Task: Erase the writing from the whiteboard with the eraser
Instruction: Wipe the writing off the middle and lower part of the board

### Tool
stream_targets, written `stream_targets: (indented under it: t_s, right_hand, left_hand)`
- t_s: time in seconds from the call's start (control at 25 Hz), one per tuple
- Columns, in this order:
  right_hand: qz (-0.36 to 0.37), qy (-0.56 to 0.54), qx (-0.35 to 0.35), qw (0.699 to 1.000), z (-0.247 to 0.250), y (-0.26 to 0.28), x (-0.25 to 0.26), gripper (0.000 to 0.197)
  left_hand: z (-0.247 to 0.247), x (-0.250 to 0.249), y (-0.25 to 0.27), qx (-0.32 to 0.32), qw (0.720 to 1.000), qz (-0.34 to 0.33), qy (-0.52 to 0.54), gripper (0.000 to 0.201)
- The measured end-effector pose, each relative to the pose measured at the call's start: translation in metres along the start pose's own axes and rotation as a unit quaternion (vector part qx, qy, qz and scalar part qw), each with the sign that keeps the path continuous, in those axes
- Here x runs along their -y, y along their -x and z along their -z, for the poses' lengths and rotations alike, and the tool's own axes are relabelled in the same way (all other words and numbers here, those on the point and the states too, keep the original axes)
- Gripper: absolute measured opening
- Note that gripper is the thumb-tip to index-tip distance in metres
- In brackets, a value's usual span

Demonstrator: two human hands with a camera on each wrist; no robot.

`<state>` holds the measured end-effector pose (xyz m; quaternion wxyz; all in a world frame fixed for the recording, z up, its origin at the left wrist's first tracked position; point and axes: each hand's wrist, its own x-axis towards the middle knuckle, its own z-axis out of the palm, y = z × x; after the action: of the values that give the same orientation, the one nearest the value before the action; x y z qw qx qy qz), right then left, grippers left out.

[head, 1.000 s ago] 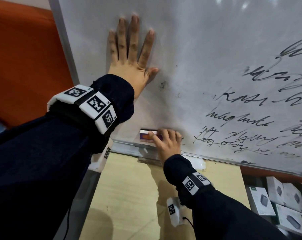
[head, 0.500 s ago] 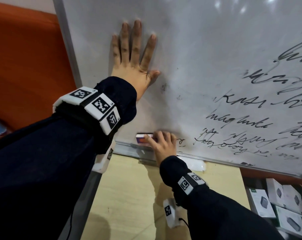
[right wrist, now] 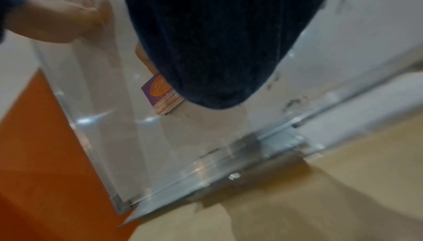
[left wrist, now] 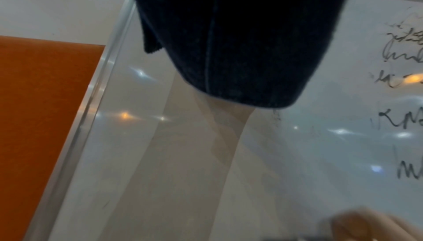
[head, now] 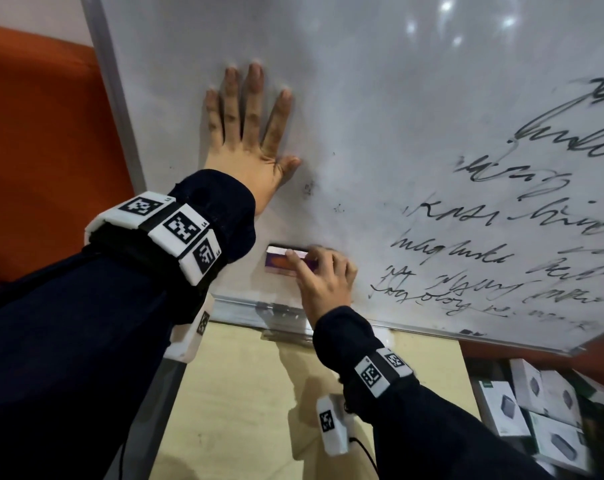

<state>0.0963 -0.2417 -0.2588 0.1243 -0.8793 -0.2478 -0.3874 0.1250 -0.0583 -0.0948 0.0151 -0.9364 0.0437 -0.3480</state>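
The wiping step is under way. The right hand is pressing the eraser against the whiteboard low down, just above the bottom frame rail, with its fingers curled over the eraser's right part, so this grip is grasping the eraser. The left hand is lying flat on the board's left part, fingers straight and spread, bracing the board; this grip is released and is holding nothing.

The board's left part is looking mostly clean, with only a few small dark specks between the two hands. The handwriting is filling the right part in several dark cursive lines, the nearest beginning just right of the right hand. Judging from that, the task is well short of finished, and the next move is calling for a sweep rightward across those lines with the eraser kept flat and firmly pressed, while the left hand is holding the board steady.

The writing is scrawled and smeared; one line may be reading "maglusks", but I cannot tell. The eraser's back is showing a purple and orange label in the right wrist view, its print too blurred to read. White boxes are lying at the near right, beside the pale bench.
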Motion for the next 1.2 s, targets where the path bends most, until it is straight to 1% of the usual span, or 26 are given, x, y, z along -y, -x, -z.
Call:
stream_targets:
  t_s: [0.04, 0.12, 0.16, 0.28, 0.32, 0.36, 0.44, 0.52, 0.56, 0.6, 0.64, 0.72, 0.8, 0.88, 0.92, 0.96, 1.04, 1.08, 1.12, 1.16, 1.2]
  right_hand:
    - [0.011, 0.007, 0.024, 1.000, -0.002, 0.011, -0.004, 0.074]
    - [-0.009, 0.016, 0.055, 0.998, 0.003, 0.025, -0.015, 0.077]
    - [-0.035, 0.012, 0.043, 0.998, 0.009, 0.024, -0.020, 0.072]
    - [-0.102, -0.026, -0.059, 0.993, 0.027, -0.010, -0.021, 0.044]
    - [-0.108, -0.035, -0.082, 0.990, 0.030, -0.026, -0.018, 0.042]
    - [-0.102, -0.038, -0.095, 0.990, 0.029, -0.039, -0.014, 0.043]
    - [-0.053, -0.029, -0.085, 0.995, 0.022, -0.048, -0.003, 0.051]
    - [0.017, -0.012, -0.041, 0.999, 0.010, -0.030, 0.000, 0.061]
    - [0.039, -0.007, -0.015, 0.999, 0.006, -0.016, -0.005, 0.065]
    - [0.041, -0.004, 0.004, 0.999, 0.004, -0.002, -0.014, 0.068]
    - [0.025, -0.001, 0.009, 1.000, 0.005, 0.008, -0.023, 0.071]
    - [-0.034, -0.007, -0.027, 0.999, 0.015, 0.012, -0.036, 0.068]
    - [-0.078, -0.025, -0.076, 0.994, 0.023, -0.004, -0.039, 0.056]
    - [-0.092, -0.037, -0.091, 0.991, 0.023, -0.022, -0.031, 0.046]
    - [-0.085, -0.035, -0.084, 0.992, 0.019, -0.026, -0.023, 0.043]
    - [-0.069, -0.032, -0.063, 0.995, 0.014, -0.024, -0.017, 0.043]
    - [-0.009, -0.017, 0.000, 1.000, 0.004, 0.003, -0.011, 0.042]
    - [0.013, -0.010, 0.023, 1.000, 0.000, 0.022, -0.015, 0.038]
    - [0.015, -0.006, 0.041, 0.999, 0.000, 0.040, -0.023, 0.035]
    - [-0.002, -0.001, 0.045, 0.999, 0.003, 0.052, -0.032, 0.036]
    - [-0.030, 0.004, 0.028, 0.999, 0.008, 0.056, -0.040, 0.043]
  left_hand:
    - [0.000, 0.000, 0.000, 0.003, 1.000, 0.002, 0.000, 0.078]
    - [0.001, -0.001, 0.001, 0.008, 1.000, 0.005, 0.005, 0.075]
    - [0.001, -0.001, 0.000, 0.010, 1.000, 0.005, 0.008, 0.075]
    - [0.002, -0.001, 0.000, 0.007, 1.000, 0.002, 0.015, 0.074]
    - [0.001, -0.002, 0.001, 0.006, 1.000, 0.002, 0.014, 0.075]
    - [0.001, -0.002, 0.001, 0.005, 1.000, 0.002, 0.010, 0.078]
    - [0.002, -0.002, 0.000, 0.005, 1.000, 0.001, 0.009, 0.082]
    - [0.001, -0.001, 0.000, 0.007, 1.000, 0.005, 0.011, 0.082]
    - [0.001, -0.001, -0.001, 0.007, 1.000, 0.006, 0.012, 0.082]
    - [0.000, -0.001, 0.000, 0.005, 1.000, 0.004, 0.014, 0.080]
    - [-0.001, 0.000, 0.001, 0.002, 1.000, 0.001, 0.015, 0.078]
    - [-0.003, 0.001, 0.001, 0.001, 1.000, -0.001, 0.011, 0.077]
    - [-0.001, 0.000, 0.001, 0.006, 1.000, 0.004, 0.013, 0.077]
    - [-0.001, -0.001, 0.001, 0.004, 1.000, 0.005, 0.014, 0.077]
    - [-0.001, -0.001, 0.001, 0.000, 1.000, 0.003, 0.012, 0.077]
    - [-0.001, 0.000, 0.000, -0.001, 1.000, 0.002, 0.013, 0.078]
    - [-0.001, 0.001, 0.000, 0.003, 1.000, 0.003, 0.015, 0.078]
    - [-0.001, 0.000, 0.000, 0.005, 1.000, 0.004, 0.015, 0.077]
    - [0.000, 0.000, 0.000, 0.007, 1.000, 0.006, 0.016, 0.076]
    - [0.000, -0.001, 0.001, 0.007, 1.000, 0.005, 0.018, 0.075]
    - [0.000, -0.002, 0.001, 0.006, 1.000, 0.004, 0.017, 0.074]
